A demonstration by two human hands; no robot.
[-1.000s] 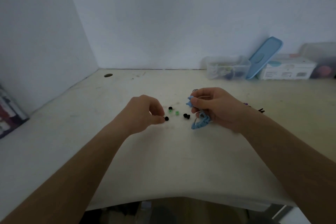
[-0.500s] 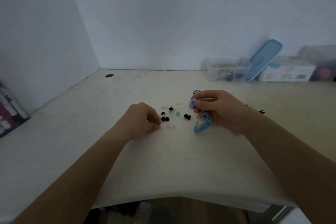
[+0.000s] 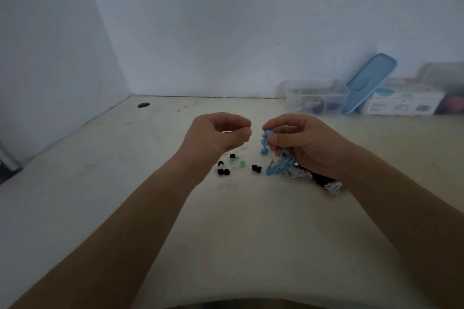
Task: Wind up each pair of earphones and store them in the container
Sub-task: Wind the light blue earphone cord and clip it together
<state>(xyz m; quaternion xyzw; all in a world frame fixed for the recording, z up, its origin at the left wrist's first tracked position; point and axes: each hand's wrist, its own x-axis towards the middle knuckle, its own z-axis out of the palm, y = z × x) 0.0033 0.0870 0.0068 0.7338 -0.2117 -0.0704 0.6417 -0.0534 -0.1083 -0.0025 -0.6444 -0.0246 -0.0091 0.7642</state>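
While the right hand (image 3: 301, 143) is clamped on the blue earphones (image 3: 276, 169), it is raised just above the table (image 3: 251, 246), with the two earbuds projecting left of the fingertips and the wound cable hanging in a loose bundle below the fingers. The left hand (image 3: 216, 135) is raised just beside it, fingers curled and thumb and forefinger tips brought together; whether a small part is pinched between them cannot be determined. Below the left hand lie loose ear tips (image 3: 223, 171), black and green, scattered on the table. A tangle of white and black cable (image 3: 326, 182) lies under and near the right wrist, touching or nearly touching the blue bundle. The clear container (image 3: 313, 98) stands well apart at the far right against the wall, with a blue lid (image 3: 369, 83) leaning beside it and a white box (image 3: 401, 103) further right. Assessed risks: the blue coil appears unsecured and may unwind if the grip shifts during work on the earbuds; its hanging loops may snag the tangle beneath; the ear tips, being small and round, may roll or be swept away by a descending wrist; a tip fitted at this height may drop and be lost.
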